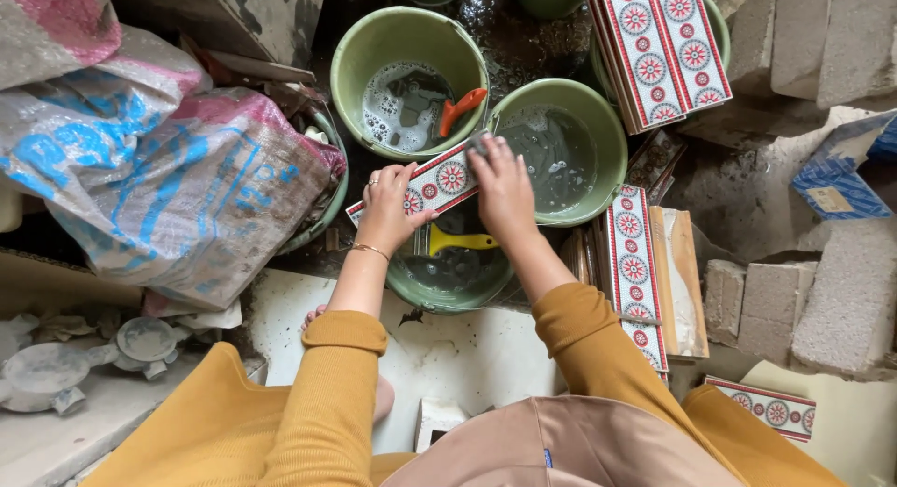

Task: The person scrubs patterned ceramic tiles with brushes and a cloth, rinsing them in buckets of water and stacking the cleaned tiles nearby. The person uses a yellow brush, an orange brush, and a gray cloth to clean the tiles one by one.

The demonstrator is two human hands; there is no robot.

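Observation:
A long patterned tile with red, white and green flower rounds lies tilted over a green bucket. My left hand grips the tile's lower left part. My right hand presses a small grey pad onto the tile's upper right end. A yellow-handled scraper rests in the bucket below the tile.
Two more green buckets hold soapy water: one with an orange-handled tool, one to the right. Stacks of matching tiles stand at top right and right. Plastic sacks lie left, stone blocks right.

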